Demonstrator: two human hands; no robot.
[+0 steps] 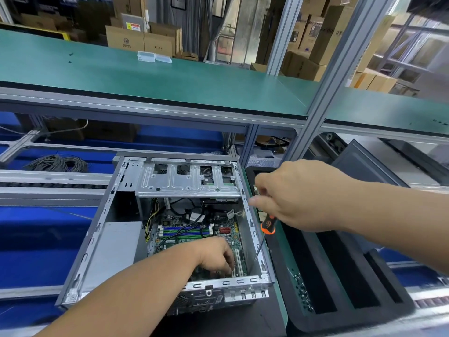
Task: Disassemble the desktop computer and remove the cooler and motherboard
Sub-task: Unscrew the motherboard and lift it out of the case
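An open desktop computer case [107,215] lies on its side in front of me. The green motherboard [184,235] lies on the case floor, with cables running over it. My left hand [216,256] reaches down into the case, fingers curled against the board's near right part; what the fingertips pinch is hidden. My right hand [291,195] hovers above the case's right wall and grips an orange-and-black screwdriver [267,226], its shaft pointing down into the case. No cooler is visible.
A silver drive cage [187,178] spans the case's far end. A grey power supply [116,242] fills its left side. A black foam tray [340,276] with slots and several loose screws [302,295] lies to the right. A green shelf [145,74] hangs overhead.
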